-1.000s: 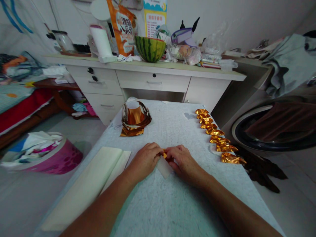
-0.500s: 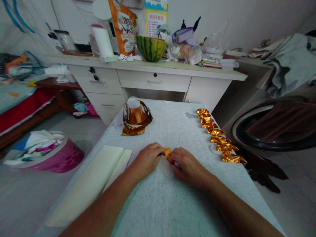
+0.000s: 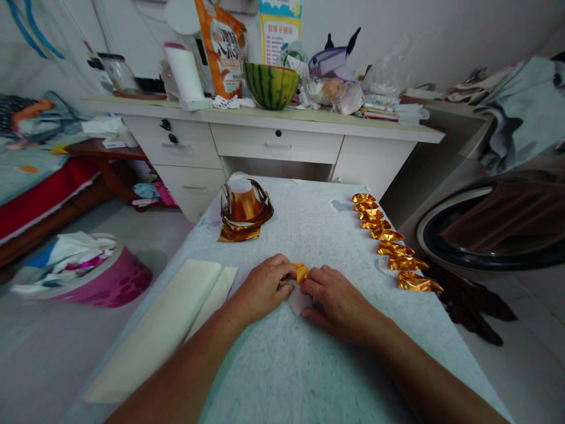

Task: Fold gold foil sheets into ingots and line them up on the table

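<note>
A small piece of gold foil paper (image 3: pixel 301 272) with a pale lower part is pinched between both hands over the cloth-covered table. My left hand (image 3: pixel 267 285) grips its left side, fingers closed. On its right side, my right hand (image 3: pixel 332 297) has the foil between fingertips, the thumb lower down beside the pale part. Folded gold foil pieces (image 3: pixel 387 235) form a row along the table's right edge. Behind the hands, to the left, stands a curled stack of gold foil sheets (image 3: pixel 244 207). Folded cream paper (image 3: pixel 163 324) lies left of my left arm.
Behind the table is a white desk (image 3: pixel 273 141) bearing a half watermelon (image 3: pixel 271 87), an orange bag (image 3: pixel 223 53) and plastic bags. A pink bin (image 3: pixel 103 277) stands on the floor at left, a washing machine (image 3: pixel 454 229) at right.
My left thumb has shifted lower on the foil's near side. The fingers of my right hand have spread a little, with the thumb lower and nearer.
</note>
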`<act>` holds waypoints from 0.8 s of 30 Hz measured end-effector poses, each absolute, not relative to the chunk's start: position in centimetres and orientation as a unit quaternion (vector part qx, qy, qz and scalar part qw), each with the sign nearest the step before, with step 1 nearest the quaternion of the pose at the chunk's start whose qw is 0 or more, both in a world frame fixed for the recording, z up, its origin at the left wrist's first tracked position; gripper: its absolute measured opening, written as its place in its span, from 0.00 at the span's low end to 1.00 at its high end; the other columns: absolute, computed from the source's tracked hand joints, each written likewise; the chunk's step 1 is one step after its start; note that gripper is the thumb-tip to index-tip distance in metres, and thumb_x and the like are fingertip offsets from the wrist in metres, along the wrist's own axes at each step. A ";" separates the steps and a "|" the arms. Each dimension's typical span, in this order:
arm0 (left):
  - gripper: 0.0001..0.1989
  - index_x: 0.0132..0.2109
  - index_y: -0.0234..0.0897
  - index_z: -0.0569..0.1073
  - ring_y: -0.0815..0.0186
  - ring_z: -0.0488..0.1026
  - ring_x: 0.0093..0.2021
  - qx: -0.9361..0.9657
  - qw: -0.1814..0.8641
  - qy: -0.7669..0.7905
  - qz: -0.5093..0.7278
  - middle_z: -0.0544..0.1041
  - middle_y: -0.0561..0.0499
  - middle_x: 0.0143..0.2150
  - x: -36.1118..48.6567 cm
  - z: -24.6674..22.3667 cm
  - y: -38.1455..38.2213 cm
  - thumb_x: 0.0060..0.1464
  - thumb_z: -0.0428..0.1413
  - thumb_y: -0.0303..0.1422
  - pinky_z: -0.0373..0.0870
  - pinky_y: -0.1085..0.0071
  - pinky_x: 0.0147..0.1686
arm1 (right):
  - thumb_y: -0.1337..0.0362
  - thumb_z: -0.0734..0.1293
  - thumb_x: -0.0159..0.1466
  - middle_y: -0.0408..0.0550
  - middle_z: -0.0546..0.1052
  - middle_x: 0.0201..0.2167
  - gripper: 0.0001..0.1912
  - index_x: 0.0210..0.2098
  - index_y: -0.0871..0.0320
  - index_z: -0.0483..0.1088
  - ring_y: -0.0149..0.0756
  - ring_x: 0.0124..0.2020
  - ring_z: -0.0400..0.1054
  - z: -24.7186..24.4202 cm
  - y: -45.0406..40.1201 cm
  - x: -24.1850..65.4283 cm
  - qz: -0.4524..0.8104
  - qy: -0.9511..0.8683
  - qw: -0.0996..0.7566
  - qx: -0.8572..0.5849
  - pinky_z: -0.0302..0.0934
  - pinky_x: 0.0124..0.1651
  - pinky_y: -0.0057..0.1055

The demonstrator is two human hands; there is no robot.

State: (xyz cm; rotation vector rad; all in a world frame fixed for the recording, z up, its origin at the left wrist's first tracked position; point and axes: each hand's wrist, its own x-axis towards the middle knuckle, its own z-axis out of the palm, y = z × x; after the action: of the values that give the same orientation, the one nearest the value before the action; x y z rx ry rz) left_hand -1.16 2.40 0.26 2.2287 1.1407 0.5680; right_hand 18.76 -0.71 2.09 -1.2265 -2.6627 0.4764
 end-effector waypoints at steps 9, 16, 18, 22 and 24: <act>0.08 0.34 0.40 0.71 0.62 0.66 0.50 0.822 0.356 0.404 0.184 0.66 0.51 0.45 -1.9 1.3 2.1 0.46 0.56 0.24 0.64 0.64 0.53 | 0.64 0.64 0.65 0.50 0.70 0.39 0.06 0.40 0.57 0.72 0.38 0.40 0.60 2.2 -0.6 18.7 0.165 -0.891 0.076 -0.416 0.54 0.42 0.34; 0.06 0.34 0.40 0.71 0.60 0.64 0.54 0.820 0.390 0.384 0.168 0.65 0.50 0.48 -2.2 1.6 1.7 0.45 0.60 0.28 0.62 0.63 0.55 | 0.68 0.62 0.65 0.48 0.70 0.37 0.09 0.42 0.52 0.73 0.37 0.39 0.60 1.2 -0.3 18.6 0.170 -0.884 0.103 -0.423 0.53 0.42 0.33; 0.02 0.32 0.39 0.72 0.61 0.64 0.52 0.817 0.383 0.395 0.174 0.65 0.50 0.47 -2.0 1.4 1.8 0.48 0.58 0.28 0.63 0.63 0.54 | 0.69 0.62 0.65 0.48 0.70 0.37 0.07 0.39 0.54 0.72 0.37 0.39 0.60 1.2 -0.3 18.6 0.174 -0.877 0.106 -0.435 0.54 0.42 0.33; 0.04 0.33 0.39 0.74 0.62 0.65 0.51 0.819 0.366 0.402 0.182 0.65 0.50 0.45 -1.6 1.0 1.9 0.52 0.55 0.27 0.63 0.63 0.53 | 0.74 0.63 0.59 0.48 0.71 0.37 0.07 0.36 0.59 0.68 0.37 0.39 0.61 1.7 -0.3 18.7 0.217 -0.854 0.121 -0.458 0.54 0.42 0.32; 0.05 0.33 0.38 0.74 0.62 0.66 0.51 0.820 0.361 0.406 0.182 0.65 0.49 0.45 -1.5 1.0 1.9 0.53 0.53 0.26 0.63 0.63 0.52 | 0.76 0.62 0.57 0.47 0.71 0.36 0.10 0.37 0.59 0.67 0.36 0.38 0.61 2.0 -0.3 18.9 0.247 -0.842 0.144 -0.457 0.55 0.42 0.32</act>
State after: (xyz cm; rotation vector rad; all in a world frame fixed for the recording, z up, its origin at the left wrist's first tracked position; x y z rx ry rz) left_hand -1.53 1.90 0.98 2.1130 1.0462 0.4684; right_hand 18.90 -0.30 1.97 -1.3166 -2.4287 0.7132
